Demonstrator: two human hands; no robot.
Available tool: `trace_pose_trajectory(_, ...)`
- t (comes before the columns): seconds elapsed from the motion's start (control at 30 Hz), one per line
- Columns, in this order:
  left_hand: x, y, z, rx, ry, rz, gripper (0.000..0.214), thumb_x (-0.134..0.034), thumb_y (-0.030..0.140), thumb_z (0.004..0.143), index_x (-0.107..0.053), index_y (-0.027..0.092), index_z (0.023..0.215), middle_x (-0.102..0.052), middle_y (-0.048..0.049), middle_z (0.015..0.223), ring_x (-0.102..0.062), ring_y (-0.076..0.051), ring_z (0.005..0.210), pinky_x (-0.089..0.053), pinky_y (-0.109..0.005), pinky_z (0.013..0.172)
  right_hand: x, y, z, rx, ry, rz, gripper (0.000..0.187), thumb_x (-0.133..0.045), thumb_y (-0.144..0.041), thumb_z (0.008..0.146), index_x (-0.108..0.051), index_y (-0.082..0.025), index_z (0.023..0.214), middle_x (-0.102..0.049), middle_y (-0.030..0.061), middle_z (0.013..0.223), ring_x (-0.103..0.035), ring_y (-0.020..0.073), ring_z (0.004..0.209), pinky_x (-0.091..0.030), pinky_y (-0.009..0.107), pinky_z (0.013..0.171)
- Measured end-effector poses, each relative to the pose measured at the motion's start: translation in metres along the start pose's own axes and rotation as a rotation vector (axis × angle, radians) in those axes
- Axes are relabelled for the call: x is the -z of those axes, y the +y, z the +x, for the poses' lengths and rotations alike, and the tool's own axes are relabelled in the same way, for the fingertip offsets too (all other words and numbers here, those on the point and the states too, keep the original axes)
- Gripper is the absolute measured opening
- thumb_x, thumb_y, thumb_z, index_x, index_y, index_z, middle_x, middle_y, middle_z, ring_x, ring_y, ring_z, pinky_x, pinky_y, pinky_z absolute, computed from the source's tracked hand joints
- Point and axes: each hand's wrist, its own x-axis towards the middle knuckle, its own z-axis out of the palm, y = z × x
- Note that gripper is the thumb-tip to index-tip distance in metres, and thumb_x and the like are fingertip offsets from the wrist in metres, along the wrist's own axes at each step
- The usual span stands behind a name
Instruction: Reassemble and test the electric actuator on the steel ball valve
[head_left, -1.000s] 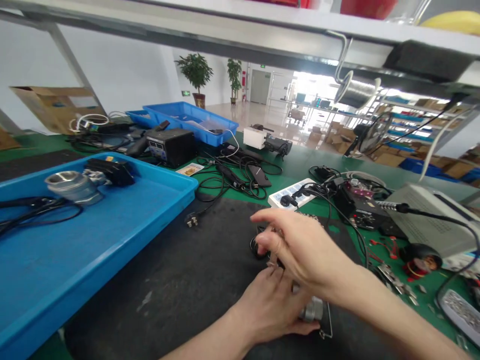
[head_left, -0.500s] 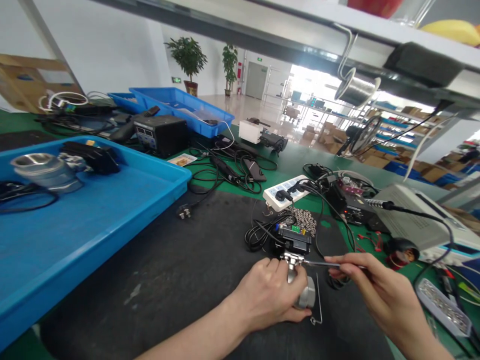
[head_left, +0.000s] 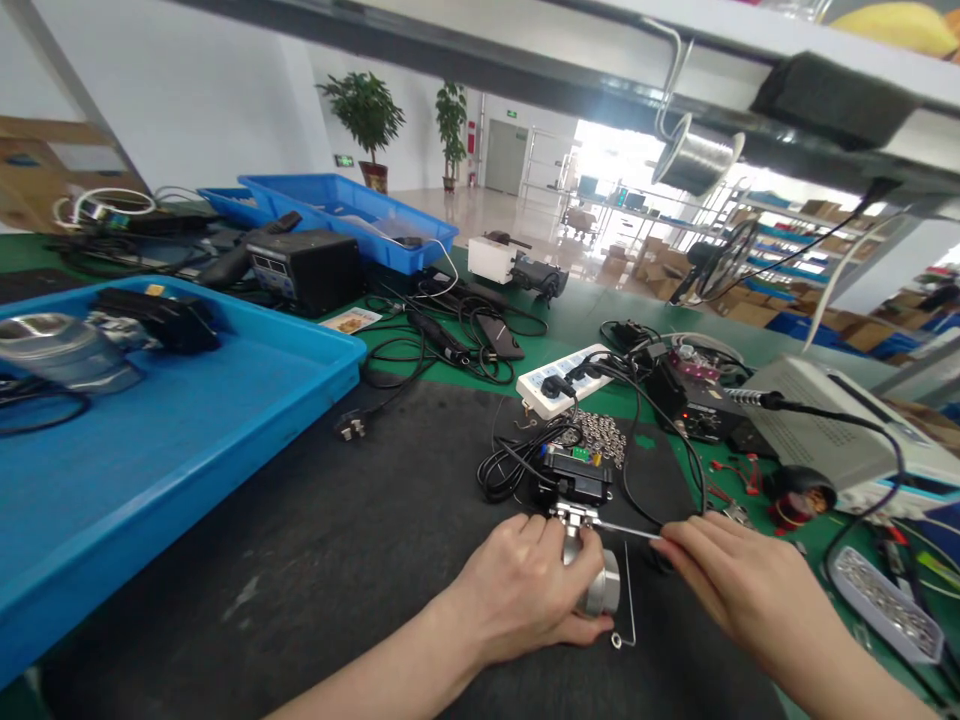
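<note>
Since half a second ago, right hand (head_left: 739, 590) has drawn its thin metal rod (head_left: 626, 529) slightly leftward. Left hand (head_left: 525, 590) fingers (head_left: 536, 535) wrap the silver cylinder (head_left: 600, 590) on the worktop (head_left: 337, 560); right fingers pinch the rod, just beyond the cylinder.

Both arms are bare all the way to the bottom edge of the shot, no sleeves anywhere. Left hand (head_left: 525, 590) has no glove, no ring, no watch or band on the wrist. Same deal with the right hand (head_left: 739, 590), nothing worn on it. Nails look short and plain on the fingers that show.
</note>
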Motion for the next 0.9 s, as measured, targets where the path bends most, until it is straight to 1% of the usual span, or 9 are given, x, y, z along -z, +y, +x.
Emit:
trace_pose_trajectory(0.13,-0.001,0.000,0.001,-0.002,0.013,0.010,0.062,-0.048,0.071,0.090,-0.061,0.017,0.118,-0.065,-0.0075,0.083,-0.064,-0.025,0.070,-0.047,-0.036,0.060,0.003,-0.015,0.023,0.081,-0.142,-0.187,0.023,-0.049,-0.023,0.100,-0.055,-0.026,0.078,-0.061,0.0025,0.069,-0.060,0.0271,0.066,-0.024,0.038,0.058)
trace_pose_trajectory(0.23,-0.003,0.000,0.002,0.000,0.036,0.001,0.062,-0.049,0.071,0.090,-0.062,0.017,0.116,-0.065,-0.0073,0.082,-0.063,-0.024,0.069,-0.046,-0.035,0.059,-0.008,-0.019,0.031,0.079,-0.196,-0.145,0.023,-0.044,-0.028,0.104,-0.052,-0.026,0.082,-0.061,0.0003,0.066,-0.059,0.0248,0.056,-0.015,0.038,0.055)
trace_pose_trajectory(0.4,-0.004,-0.002,0.005,-0.024,0.050,-0.019,0.060,-0.043,0.069,0.093,-0.064,0.016,0.112,-0.063,-0.0066,0.076,-0.061,-0.024,0.064,-0.044,-0.036,0.057,-0.027,-0.010,0.024,0.050,-0.109,-0.030,0.022,-0.049,-0.032,0.103,-0.046,-0.027,0.081,-0.057,-0.0035,0.062,-0.057,0.0206,0.052,-0.016,0.037,0.057)
trace_pose_trajectory(0.5,-0.001,-0.003,0.008,-0.045,0.042,-0.030,0.059,-0.045,0.068,0.093,-0.065,0.015,0.111,-0.063,-0.0065,0.075,-0.060,-0.023,0.062,-0.042,-0.036,0.055,-0.035,-0.007,0.018,0.064,-0.020,0.015,0.023,-0.052,-0.030,0.101,-0.046,-0.026,0.079,-0.055,-0.0041,0.060,-0.054,0.0190,0.050,-0.018,0.036,0.057)
trace_pose_trajectory(0.6,0.001,-0.003,0.011,-0.055,0.060,-0.044,0.059,-0.048,0.067,0.091,-0.065,0.014,0.111,-0.063,-0.0064,0.074,-0.059,-0.023,0.061,-0.041,-0.036,0.056,-0.048,-0.008,0.013,-0.003,0.078,0.108,0.026,-0.051,-0.027,0.101,-0.046,-0.025,0.075,-0.053,-0.0044,0.058,-0.051,0.0160,0.049,-0.022,0.033,0.058)
trace_pose_trajectory(0.7,-0.001,-0.002,0.010,-0.016,0.076,-0.040,0.061,-0.048,0.071,0.089,-0.066,0.015,0.106,-0.062,-0.0061,0.072,-0.060,-0.022,0.061,-0.041,-0.035,0.056,-0.057,-0.009,0.013,-0.048,0.075,0.149,0.028,-0.048,-0.028,0.102,-0.046,-0.025,0.075,-0.055,-0.0040,0.060,-0.054,0.0160,0.052,-0.025,0.033,0.059)
trace_pose_trajectory(0.77,-0.003,-0.001,0.009,0.001,0.086,-0.025,0.062,-0.050,0.073,0.088,-0.067,0.016,0.105,-0.062,-0.0056,0.071,-0.061,-0.022,0.061,-0.041,-0.034,0.056,-0.052,-0.009,0.018,-0.029,-0.009,0.122,0.027,-0.047,-0.031,0.104,-0.048,-0.025,0.078,-0.059,-0.0037,0.062,-0.057,0.0172,0.054,-0.024,0.034,0.057)
trace_pose_trajectory(0.83,-0.003,0.000,0.007,0.011,0.090,-0.014,0.061,-0.055,0.073,0.085,-0.067,0.016,0.106,-0.063,-0.0056,0.073,-0.062,-0.022,0.062,-0.042,-0.033,0.056,-0.036,-0.009,0.022,-0.004,-0.070,0.052,0.025,-0.046,-0.032,0.104,-0.050,-0.026,0.081,-0.062,-0.0029,0.064,-0.060,0.0191,0.056,-0.023,0.035,0.056)
trace_pose_trajectory(0.9,0.001,0.001,0.004,0.038,0.116,-0.036,0.060,-0.061,0.071,0.082,-0.067,0.017,0.108,-0.065,-0.0061,0.076,-0.064,-0.023,0.065,-0.045,-0.034,0.057,-0.015,-0.010,0.017,-0.010,-0.052,-0.032,0.023,-0.046,-0.032,0.104,-0.052,-0.026,0.083,-0.063,-0.0020,0.067,-0.061,0.0211,0.058,-0.025,0.035,0.055)
